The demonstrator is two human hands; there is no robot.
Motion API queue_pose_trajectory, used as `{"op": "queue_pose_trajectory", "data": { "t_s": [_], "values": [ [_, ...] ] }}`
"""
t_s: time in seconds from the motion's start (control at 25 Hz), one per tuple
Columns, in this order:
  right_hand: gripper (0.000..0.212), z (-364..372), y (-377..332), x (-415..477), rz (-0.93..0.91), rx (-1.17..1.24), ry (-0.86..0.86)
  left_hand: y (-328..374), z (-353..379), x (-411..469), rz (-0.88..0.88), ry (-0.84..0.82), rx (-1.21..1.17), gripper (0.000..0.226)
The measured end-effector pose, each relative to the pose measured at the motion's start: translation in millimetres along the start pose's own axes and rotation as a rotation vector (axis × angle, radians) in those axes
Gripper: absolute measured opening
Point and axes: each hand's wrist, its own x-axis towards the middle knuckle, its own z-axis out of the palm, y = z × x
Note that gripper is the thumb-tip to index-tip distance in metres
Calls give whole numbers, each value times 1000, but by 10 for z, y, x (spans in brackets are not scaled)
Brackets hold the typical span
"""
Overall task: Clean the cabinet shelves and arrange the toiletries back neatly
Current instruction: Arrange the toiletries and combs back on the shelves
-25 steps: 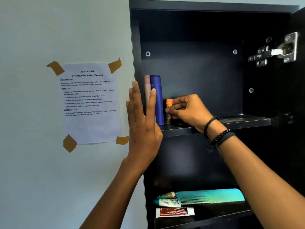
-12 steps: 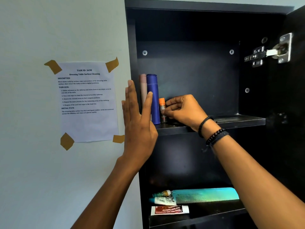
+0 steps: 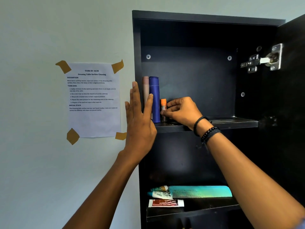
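the right hand reaches onto the upper shelf of the open black cabinet, its fingertips and thumb curled in a pinch on the lower body of the small orange-capped bottle. the bottle stands upright on the shelf at the tips of that hand's fingers, with its cap clear above them and its base on the board, just beside the tall blue bottle. a pink bottle stands upright on the blue one's far side, against the cabinet's left wall. the left hand is held flat with fingers straight at the cabinet's left front edge, gripping nothing. its thumb crosses in front of the blue bottle's lower half, though whether it touches cannot be told. dark bracelets ring the right wrist. on the lower shelf lie a teal comb, two small tubes just left of it and a red-and-white tube in front. the door stands open at right on a metal hinge — and a printed sheet is taped to the wall left of the cabinet.
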Motion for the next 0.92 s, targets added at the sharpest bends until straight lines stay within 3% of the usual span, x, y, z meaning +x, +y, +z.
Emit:
{"op": "queue_pose_trajectory", "data": {
  "t_s": [0.24, 0.4, 0.68, 0.92],
  "values": [
    [42, -34, -86, -74, -55, -120, 128, 18, -159, -10, 35, -140, 46, 82],
    [47, -62, -148, -182, -46, -137, 196, 24, -261, -105, 33, -184, 56, 78],
    [26, 52, -205, -976, -273, -248, 431, 152, -429, -599, 32, -206, -36, 74],
    [45, 349, 298, -2201, -191, -343, 363, 355, -554, -1590, -86, -339, -107, 64]
  ]
}}
